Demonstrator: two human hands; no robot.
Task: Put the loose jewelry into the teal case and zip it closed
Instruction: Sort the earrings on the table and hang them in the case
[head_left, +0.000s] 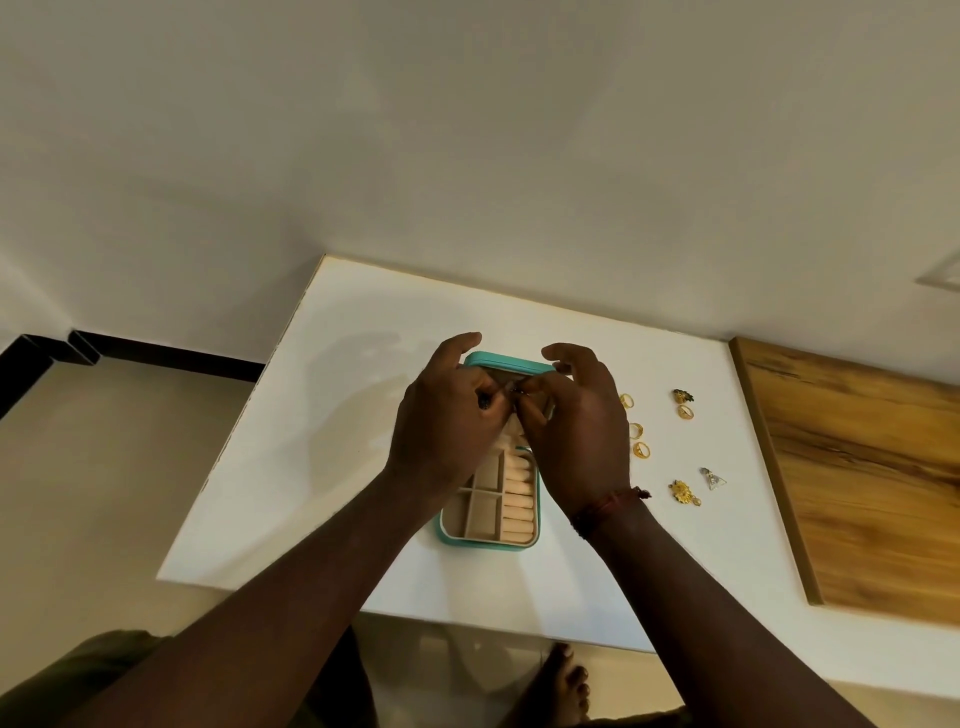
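Observation:
The teal case (538, 499) lies open on the white table, its beige compartments and ring rolls showing near me and its lid raised at the far end. My left hand (441, 415) and my right hand (582, 431) meet over the far half of the case, fingertips pinched together on a small piece of jewelry (511, 389) that is mostly hidden. To the right of the case lie three gold rings (638, 430), a green and gold earring (683, 396) with a gold ring just below it, a gold pendant (683, 491) and a silver pendant (711, 478).
A white table (363, 415) stands against a pale wall. A wooden panel (857, 478) lies along its right side. My bare foot (569, 680) shows on the floor below the table's near edge.

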